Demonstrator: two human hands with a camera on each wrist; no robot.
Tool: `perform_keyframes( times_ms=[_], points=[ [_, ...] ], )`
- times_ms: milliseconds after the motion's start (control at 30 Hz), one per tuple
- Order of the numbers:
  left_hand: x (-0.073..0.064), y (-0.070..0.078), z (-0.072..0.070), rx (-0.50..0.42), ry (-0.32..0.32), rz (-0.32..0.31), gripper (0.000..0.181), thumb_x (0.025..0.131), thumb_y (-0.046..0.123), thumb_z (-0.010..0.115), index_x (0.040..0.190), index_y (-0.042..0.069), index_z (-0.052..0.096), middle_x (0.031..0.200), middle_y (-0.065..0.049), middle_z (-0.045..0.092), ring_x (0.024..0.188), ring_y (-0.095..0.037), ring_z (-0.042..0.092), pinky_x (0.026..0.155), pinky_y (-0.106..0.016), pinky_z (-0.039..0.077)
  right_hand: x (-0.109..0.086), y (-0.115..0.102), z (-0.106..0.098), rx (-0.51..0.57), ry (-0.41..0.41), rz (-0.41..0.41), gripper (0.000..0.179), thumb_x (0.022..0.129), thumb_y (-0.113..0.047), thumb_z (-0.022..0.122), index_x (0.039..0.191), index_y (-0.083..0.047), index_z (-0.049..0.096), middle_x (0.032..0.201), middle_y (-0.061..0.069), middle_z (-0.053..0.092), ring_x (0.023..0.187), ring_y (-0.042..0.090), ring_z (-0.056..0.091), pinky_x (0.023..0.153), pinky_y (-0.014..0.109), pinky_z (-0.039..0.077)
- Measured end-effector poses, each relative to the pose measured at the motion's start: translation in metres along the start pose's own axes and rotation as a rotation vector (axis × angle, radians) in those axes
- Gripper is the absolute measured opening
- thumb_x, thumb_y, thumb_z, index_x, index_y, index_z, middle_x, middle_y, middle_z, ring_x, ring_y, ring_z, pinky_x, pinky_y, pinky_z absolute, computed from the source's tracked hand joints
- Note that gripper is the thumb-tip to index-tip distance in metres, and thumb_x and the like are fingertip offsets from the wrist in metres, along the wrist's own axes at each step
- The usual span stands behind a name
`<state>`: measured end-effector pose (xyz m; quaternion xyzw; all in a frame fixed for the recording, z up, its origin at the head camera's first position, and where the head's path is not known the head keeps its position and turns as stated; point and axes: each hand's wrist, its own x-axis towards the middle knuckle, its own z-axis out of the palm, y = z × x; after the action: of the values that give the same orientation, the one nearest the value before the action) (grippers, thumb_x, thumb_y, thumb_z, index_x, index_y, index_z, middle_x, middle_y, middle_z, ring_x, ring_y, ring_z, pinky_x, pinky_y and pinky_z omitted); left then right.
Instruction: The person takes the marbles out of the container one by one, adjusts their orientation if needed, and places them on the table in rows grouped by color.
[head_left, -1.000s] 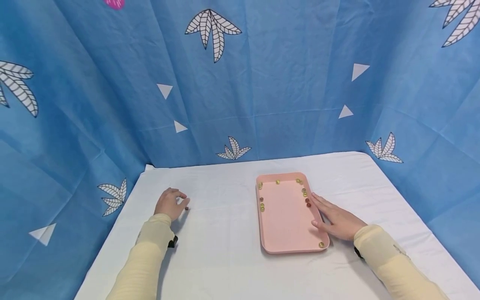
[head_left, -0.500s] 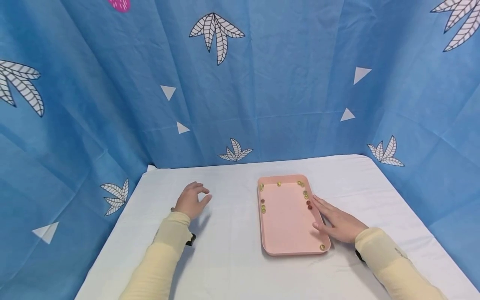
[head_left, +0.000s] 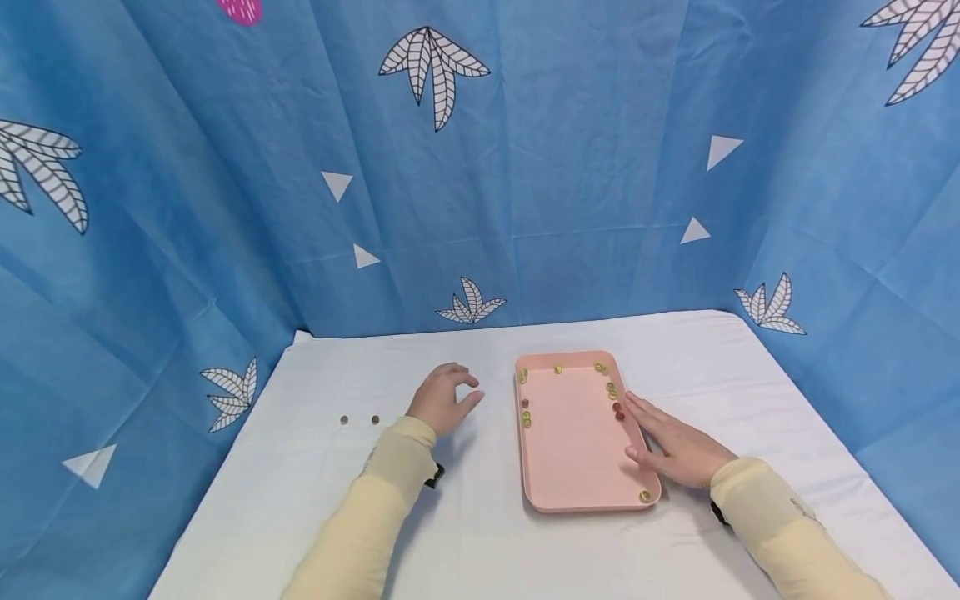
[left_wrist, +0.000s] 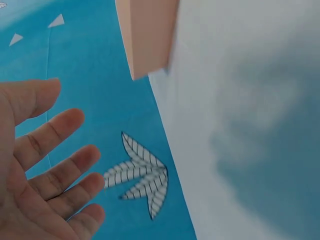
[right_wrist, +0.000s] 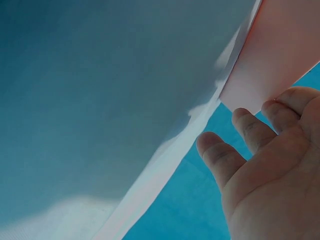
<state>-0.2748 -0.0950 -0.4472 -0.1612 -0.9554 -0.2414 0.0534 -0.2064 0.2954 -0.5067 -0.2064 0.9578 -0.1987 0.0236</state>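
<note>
My left hand (head_left: 444, 400) is above the table, left of the pink tray (head_left: 570, 467), with its fingers loosely bent. The left wrist view shows that hand (left_wrist: 45, 165) with fingers spread and nothing held. My right hand (head_left: 678, 446) lies along the tray's right rim, fingers fairly straight, thumb over the rim. In the right wrist view its fingers (right_wrist: 252, 131) are near the tray's outer wall (right_wrist: 280, 50); exact contact cannot be told. Several small yellow-green marbles (head_left: 558, 369) and a few reddish-brown marbles (head_left: 619, 416) lie along the inside edges of the tray.
On the white table (head_left: 465, 542), two small dark marbles (head_left: 344, 420) lie apart, behind the left hand on the left side. A blue curtain (head_left: 585, 208) with leaf prints encloses the table at the back and sides.
The left hand has moved right from beside a dark marble toward the tray, uncovering two marbles on the table. The right hand has stayed at the tray's rim.
</note>
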Motion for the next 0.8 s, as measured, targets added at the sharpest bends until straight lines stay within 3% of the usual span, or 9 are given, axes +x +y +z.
perform_keyframes(
  times_ms=[500, 667, 800],
  points=[
    [0.027, 0.068, 0.034, -0.037, -0.123, 0.058, 0.025, 0.091, 0.036, 0.066, 0.109, 0.018, 0.07, 0.13, 0.0, 0.058, 0.127, -0.018, 0.049, 0.105, -0.032, 0.039, 0.0, 0.0, 0.002, -0.013, 0.007, 0.007, 0.081, 0.092, -0.056, 0.054, 0.154, -0.014, 0.021, 0.159, 0.005, 0.02, 0.141, 0.031, 0.028, 0.108, 0.052, 0.032],
    [0.034, 0.085, 0.048, -0.018, -0.132, 0.098, 0.023, 0.091, 0.035, 0.067, 0.108, 0.019, 0.071, 0.13, 0.002, 0.058, 0.126, -0.016, 0.049, 0.104, -0.029, 0.04, 0.0, -0.003, 0.0, -0.005, 0.01, 0.01, 0.081, 0.092, -0.056, 0.054, 0.154, -0.014, 0.022, 0.159, 0.005, 0.02, 0.14, 0.031, 0.029, 0.107, 0.053, 0.032],
    [0.039, 0.098, 0.059, -0.03, -0.18, 0.123, 0.023, 0.091, 0.034, 0.067, 0.108, 0.02, 0.071, 0.125, 0.002, 0.061, 0.119, -0.014, 0.055, 0.098, -0.028, 0.045, 0.0, -0.003, 0.0, -0.002, 0.008, 0.021, 0.082, 0.092, -0.056, 0.055, 0.154, -0.014, 0.022, 0.159, 0.006, 0.02, 0.14, 0.032, 0.029, 0.107, 0.053, 0.032]
  ],
)
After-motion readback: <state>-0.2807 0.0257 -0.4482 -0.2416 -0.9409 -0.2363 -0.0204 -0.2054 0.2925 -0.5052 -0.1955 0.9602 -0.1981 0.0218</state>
